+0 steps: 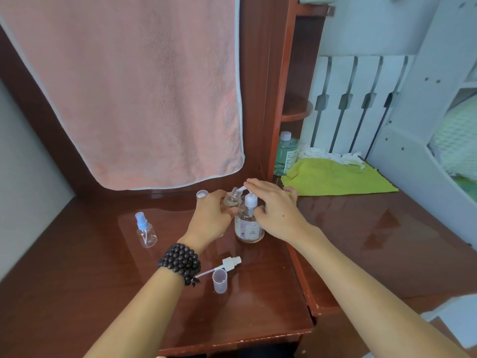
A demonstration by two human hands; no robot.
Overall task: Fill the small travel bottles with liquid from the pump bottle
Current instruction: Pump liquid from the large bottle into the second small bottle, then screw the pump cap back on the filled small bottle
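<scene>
Lime cloth [335,178] beside pump bottle [249,226].

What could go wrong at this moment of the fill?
1. The left hand holds the open travel bottle up at the pump spout; its neck is narrow, so liquid may miss and run onto the desk.
2. The right hand presses from above, so the pump bottle could tip or slide on the glossy top.
3. The loose sprayer cap and clear cup lie beside the left forearm and could be knocked.
</scene>
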